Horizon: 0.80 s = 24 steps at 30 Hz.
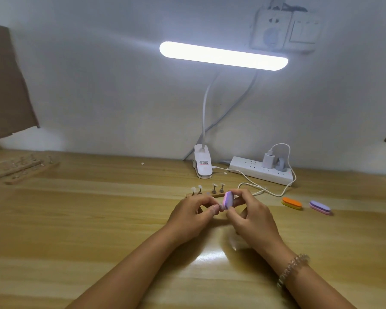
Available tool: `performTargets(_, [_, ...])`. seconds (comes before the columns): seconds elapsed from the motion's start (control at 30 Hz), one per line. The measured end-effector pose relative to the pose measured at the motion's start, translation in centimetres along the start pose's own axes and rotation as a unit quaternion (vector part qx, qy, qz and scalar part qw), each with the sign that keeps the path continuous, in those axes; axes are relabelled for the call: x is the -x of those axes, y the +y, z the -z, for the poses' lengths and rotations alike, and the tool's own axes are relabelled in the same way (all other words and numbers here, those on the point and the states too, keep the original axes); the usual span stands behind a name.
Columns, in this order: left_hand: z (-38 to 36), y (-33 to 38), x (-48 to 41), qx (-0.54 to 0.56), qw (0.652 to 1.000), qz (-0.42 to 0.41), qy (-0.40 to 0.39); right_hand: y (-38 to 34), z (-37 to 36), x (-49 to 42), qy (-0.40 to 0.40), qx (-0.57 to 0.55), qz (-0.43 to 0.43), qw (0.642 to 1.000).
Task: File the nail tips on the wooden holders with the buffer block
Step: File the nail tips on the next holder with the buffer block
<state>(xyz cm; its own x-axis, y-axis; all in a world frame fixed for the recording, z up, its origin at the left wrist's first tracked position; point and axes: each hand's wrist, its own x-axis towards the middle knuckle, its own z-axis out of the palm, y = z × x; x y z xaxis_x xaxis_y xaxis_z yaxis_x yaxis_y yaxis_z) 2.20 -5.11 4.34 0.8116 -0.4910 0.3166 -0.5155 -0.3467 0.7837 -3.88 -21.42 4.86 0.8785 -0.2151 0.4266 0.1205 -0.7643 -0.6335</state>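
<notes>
the right hand (252, 216) has its grip curled round the purple buffer block (228, 200), set against a nail tip (219, 206) pinched in the grip of the left hand (192, 214). the wooden holder (201, 195) lies on the counter (98, 219) at twelve o'clock of the hands; an orange block (292, 202) at three.

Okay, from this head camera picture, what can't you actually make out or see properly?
Head view only:
- The nail tip pinched in the left hand: tiny, half covered by fingers and the buffer block in the right hand.
- Wooden holder base: hidden behind both hands.
- Far-left holders: blurred, tips uncountable.
- Lamp clip label: too small to read.
</notes>
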Motion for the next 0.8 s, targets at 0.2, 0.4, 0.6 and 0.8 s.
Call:
performTargets(0.2, [0.0,-0.1,-0.1,0.007,1.000,-0.003,-0.001,0.0,0.1,0.1,0.015,-0.005,-0.001,1.000])
performTargets(0.4, [0.2,-0.1,-0.1,0.046,0.999,-0.001,0.006,-0.8,-0.1,1.3,-0.004,0.047,0.089,0.995])
performTargets(0.6, [0.1,-0.2,-0.1,0.033,0.999,-0.007,0.002,-0.5,0.3,0.7,0.028,0.037,0.049,0.998])
performTargets(0.8, [0.1,-0.4,-0.1,0.040,0.999,0.000,0.012,-0.7,0.0,0.7,0.017,0.054,0.063,0.996])
